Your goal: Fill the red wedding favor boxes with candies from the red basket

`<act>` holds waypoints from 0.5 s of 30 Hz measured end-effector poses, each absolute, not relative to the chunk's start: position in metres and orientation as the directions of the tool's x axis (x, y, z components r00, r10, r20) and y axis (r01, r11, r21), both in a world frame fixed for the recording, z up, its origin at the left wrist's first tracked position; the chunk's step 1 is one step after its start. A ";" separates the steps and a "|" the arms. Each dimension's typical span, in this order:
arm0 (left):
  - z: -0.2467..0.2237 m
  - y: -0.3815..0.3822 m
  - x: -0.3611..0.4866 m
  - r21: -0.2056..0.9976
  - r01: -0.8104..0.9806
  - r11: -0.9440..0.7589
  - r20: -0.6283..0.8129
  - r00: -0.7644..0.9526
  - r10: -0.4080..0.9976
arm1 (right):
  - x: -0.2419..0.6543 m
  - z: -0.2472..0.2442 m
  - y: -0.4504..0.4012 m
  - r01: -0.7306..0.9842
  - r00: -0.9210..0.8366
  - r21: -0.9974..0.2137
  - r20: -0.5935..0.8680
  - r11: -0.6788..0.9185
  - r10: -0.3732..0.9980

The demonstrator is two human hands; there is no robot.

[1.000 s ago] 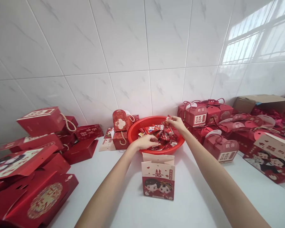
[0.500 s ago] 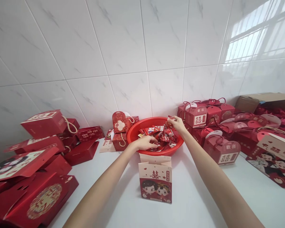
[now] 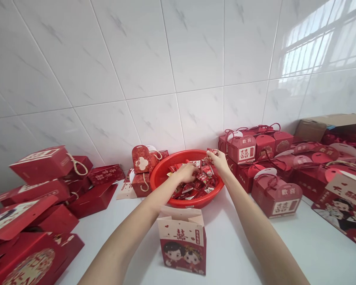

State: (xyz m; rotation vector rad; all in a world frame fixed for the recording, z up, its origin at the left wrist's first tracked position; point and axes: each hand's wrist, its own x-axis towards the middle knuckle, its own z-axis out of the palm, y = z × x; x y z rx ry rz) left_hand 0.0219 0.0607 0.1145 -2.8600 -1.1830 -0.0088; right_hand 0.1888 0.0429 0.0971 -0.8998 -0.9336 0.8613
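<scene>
Red plastic for the basket (image 3: 185,203), placed on the white desk (image 3: 225,249) close to the tiled wall (image 3: 201,118), and filled with small shiny packets (image 3: 206,178), also mostly red. Reaching into it with the left hand (image 3: 189,172), palm down and fingers bent among the packets; cannot tell for sure if gripping one, because of fingertips mostly hidden. With the right hand (image 3: 221,162), over the right rim of the basket, holding up one red packet (image 3: 213,151) between thumb and fingers, nearly closed on it. Just in front of the basket, standing upright with open top, a paper bag (image 3: 182,245) with two cartoon figures printed under a cream band. Close by the basket on the left, a flower-marked box (image 3: 141,164), resting on top of another box (image 3: 141,186); farther left, a stack of red boxes (image 3: 41,168), some with rope loops. To the right, a crowded group of handled boxes (image 3: 242,152), some on top of others, then a brown carton (image 3: 310,128) behind, near the wall, and at the edge of the view a printed package (image 3: 341,206).
</scene>
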 end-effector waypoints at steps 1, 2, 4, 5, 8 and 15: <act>0.114 0.062 0.020 -0.073 0.739 -0.669 0.075 0.673 0.735 | 0.189 0.097 0.043 -0.221 0.345 -0.905 0.276 0.363 0.897; 0.115 0.063 0.018 -0.095 0.771 -0.629 0.136 0.636 0.760 | 0.189 0.096 0.044 -0.229 0.345 -0.905 0.269 0.358 0.899; 0.114 0.065 0.015 -0.115 0.816 -0.567 0.230 0.577 0.784 | 0.189 0.096 0.045 -0.237 0.342 -0.906 0.261 0.351 0.903; 0.114 0.066 0.015 -0.112 0.819 -0.563 0.250 0.572 0.781 | 0.189 0.096 0.045 -0.238 0.340 -0.907 0.258 0.348 0.904; 0.114 0.064 0.016 -0.063 0.752 -0.657 0.233 0.651 0.722 | 0.189 0.095 0.045 -0.234 0.337 -0.910 0.255 0.343 0.906; 0.108 0.062 0.024 -0.013 0.740 -0.672 -0.039 0.672 0.740 | 0.189 0.098 0.040 -0.221 0.311 -0.921 0.246 0.322 0.918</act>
